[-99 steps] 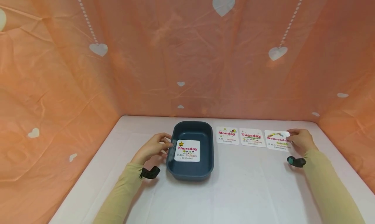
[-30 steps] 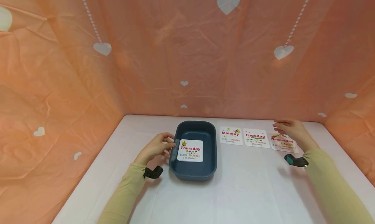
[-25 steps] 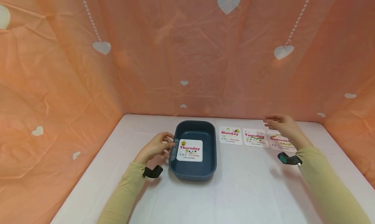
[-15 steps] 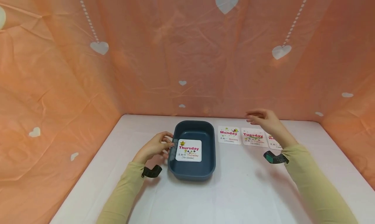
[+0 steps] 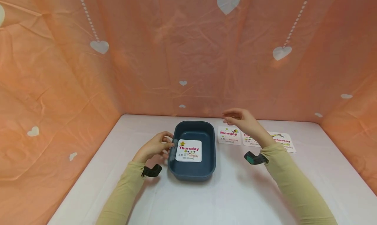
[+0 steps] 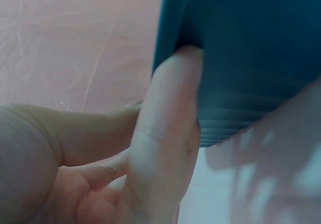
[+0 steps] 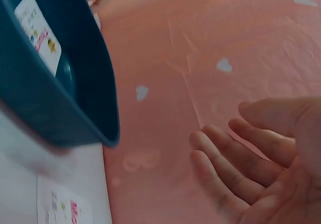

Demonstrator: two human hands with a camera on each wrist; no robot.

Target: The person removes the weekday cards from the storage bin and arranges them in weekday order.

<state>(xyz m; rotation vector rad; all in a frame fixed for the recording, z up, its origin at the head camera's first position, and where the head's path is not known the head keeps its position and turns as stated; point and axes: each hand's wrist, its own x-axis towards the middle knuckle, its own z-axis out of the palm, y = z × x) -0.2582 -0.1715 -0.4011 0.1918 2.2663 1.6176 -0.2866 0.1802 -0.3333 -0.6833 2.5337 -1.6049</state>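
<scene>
My left hand [image 5: 154, 148] holds the left rim of a dark blue plastic basin [image 5: 192, 174] with curled fingers. In the left wrist view a finger [image 6: 168, 98] lies against the basin's outer wall under its rim. Inside the basin lies a white Thursday card [image 5: 188, 151]. Above the row of cards my right hand [image 5: 245, 123] hovers with nothing in it, its fingers loosely bent in the right wrist view. Below it on the table are the Monday card [image 5: 229, 136], the Tuesday card [image 5: 249, 141], partly covered by the hand, and the Wednesday card [image 5: 284, 141], partly behind the sleeve.
A white-covered table [image 5: 229, 199] bears everything. Orange cloth [image 5: 200, 61] with white hearts walls off the back and both sides. Each wrist carries a black strap device, such as the right strap [image 5: 256, 158].
My right hand has left the Wednesday card, lifted, and travelled left over the cards toward the basin. My left hand stays at the basin rim; basin and cards lie as before.
</scene>
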